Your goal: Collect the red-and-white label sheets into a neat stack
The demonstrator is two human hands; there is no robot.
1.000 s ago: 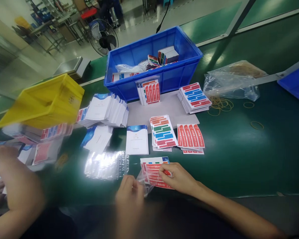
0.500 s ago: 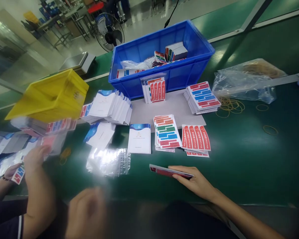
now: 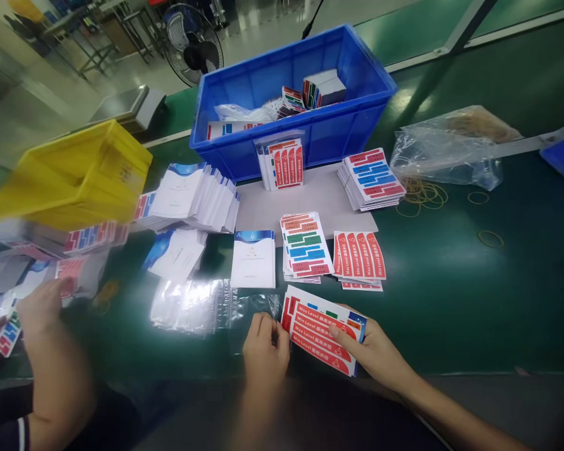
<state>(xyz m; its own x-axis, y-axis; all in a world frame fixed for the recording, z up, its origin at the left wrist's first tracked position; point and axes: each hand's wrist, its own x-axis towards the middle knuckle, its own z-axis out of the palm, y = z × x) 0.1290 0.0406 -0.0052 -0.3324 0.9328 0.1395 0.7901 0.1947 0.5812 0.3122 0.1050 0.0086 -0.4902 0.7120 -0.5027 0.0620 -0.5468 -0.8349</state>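
1. Right hand (image 3: 378, 354) grips a small set of sticker sheets (image 3: 323, 329), thumb on top over the red "Max Level" strips, fingers curled under the far edge; set is tilted, near edge low, just above the green belt (image 3: 451, 294)
2. Left hand (image 3: 264, 351) is mostly closed, fingertips pinched at the left edge of the set; looks like it also touches a clear film there, can't tell for sure
3. Judgement: step in hand is squaring the set and feeding it into a clear bag; best done by keeping all sheet edges flush under the right thumb so none fans out
4. Clear bags (image 3: 195, 305) lie just left of the left hand, glare hides how many; to get one cleanly, peel only the top layer at its mouth
5. Just beyond the hands: white booklet (image 3: 254, 258), multicolour sticker stack (image 3: 306, 246), red sticker stack (image 3: 358, 255); keep the held set apart from these so sheets don't mix
6. Further beyond the hands: blue bin (image 3: 291, 100); far left of the left hand: yellow bin (image 3: 70, 178)
7. Another person's hand (image 3: 40, 307), far left, is over other sheets, well apart from the wearer's hands; blurred, grip unclear
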